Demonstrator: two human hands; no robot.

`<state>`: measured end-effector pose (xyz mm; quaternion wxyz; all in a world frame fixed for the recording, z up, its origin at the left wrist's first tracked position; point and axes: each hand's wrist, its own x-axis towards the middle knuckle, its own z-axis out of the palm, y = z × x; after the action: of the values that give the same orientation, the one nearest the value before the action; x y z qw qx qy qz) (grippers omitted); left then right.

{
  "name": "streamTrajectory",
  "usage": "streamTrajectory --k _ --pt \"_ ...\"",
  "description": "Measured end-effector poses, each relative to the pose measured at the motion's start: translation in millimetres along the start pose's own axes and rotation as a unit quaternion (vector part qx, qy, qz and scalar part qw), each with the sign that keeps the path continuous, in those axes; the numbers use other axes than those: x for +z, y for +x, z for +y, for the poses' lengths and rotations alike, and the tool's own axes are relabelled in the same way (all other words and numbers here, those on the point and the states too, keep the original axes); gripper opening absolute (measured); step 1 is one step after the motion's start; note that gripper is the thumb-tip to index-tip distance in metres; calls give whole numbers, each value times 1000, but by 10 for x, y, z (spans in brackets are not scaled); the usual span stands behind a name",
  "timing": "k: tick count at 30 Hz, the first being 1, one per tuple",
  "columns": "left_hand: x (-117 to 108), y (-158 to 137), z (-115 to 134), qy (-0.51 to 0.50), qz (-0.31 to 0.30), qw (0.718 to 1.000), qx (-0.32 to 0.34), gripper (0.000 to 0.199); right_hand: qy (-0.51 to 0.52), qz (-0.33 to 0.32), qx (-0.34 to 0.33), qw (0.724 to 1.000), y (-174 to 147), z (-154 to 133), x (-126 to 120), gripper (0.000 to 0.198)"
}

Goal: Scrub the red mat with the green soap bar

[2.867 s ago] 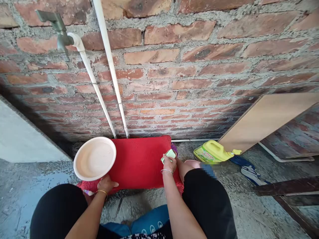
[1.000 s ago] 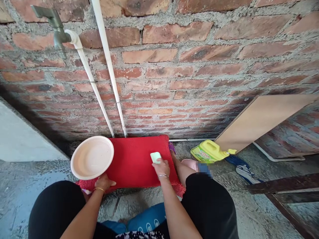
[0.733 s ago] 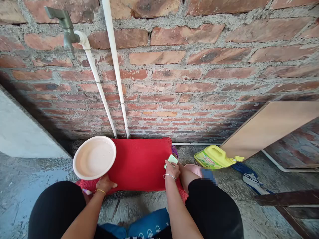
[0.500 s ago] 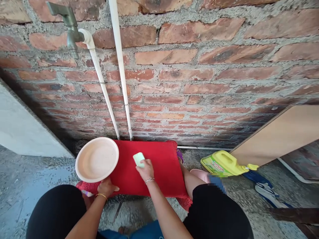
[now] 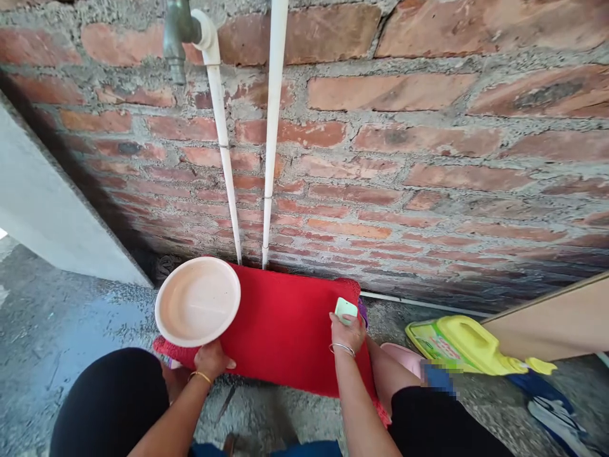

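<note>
Red cloth (image 5: 285, 324) covers a low, flat surface between my knees, its edges hanging over the sides. On its right part, near the far corner, my right hand (image 5: 349, 330) grips a pale green bar of soap (image 5: 346, 309) against the cloth. My left hand (image 5: 212, 360) holds the cloth's front edge, thumb stretched to the right; its other fingers are partly hidden beside the basin. Just above that hand, a pale pink basin (image 5: 197, 301) sits on the left end of the cloth. No water can be made out in the basin.
A brick wall (image 5: 328, 136) with white pipes (image 5: 271, 127) and a tap (image 5: 177, 44) rises behind. At right, a yellow detergent jug (image 5: 461, 343) lies on its side by a tan board (image 5: 547, 324) and shoes (image 5: 554, 419). Wet concrete floor (image 5: 66, 311) is at left.
My right hand has moved the bar of soap from the cloth's middle to its right end. My left hand stays at the front edge. The view has shifted slightly.
</note>
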<state>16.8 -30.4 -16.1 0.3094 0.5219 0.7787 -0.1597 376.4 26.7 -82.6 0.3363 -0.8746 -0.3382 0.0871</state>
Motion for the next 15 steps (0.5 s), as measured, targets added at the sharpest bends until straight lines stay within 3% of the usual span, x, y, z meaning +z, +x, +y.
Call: streamTrajectory --k 3,6,8,10,12,15 --pt "25 10 -20 9 2 1000 1 53 15 -24 -47 998 -190 -169 106 31" --pt "51 34 -19 15 7 1000 -5 56 50 -113 -157 980 -556 -642 390 23" --pt "68 60 -14 12 6 1000 -11 58 43 -197 -240 950 -767 -954 572 21" --pt "85 88 -8 5 3 1000 -16 60 12 -252 -282 925 -878 -1158 683 24" --pt "94 110 -3 0 0 1000 -18 63 -21 -276 -279 919 -858 -1213 696 26" --pt "86 118 11 -3 -6 1000 -27 65 -46 -272 -236 932 -600 -1019 533 25"
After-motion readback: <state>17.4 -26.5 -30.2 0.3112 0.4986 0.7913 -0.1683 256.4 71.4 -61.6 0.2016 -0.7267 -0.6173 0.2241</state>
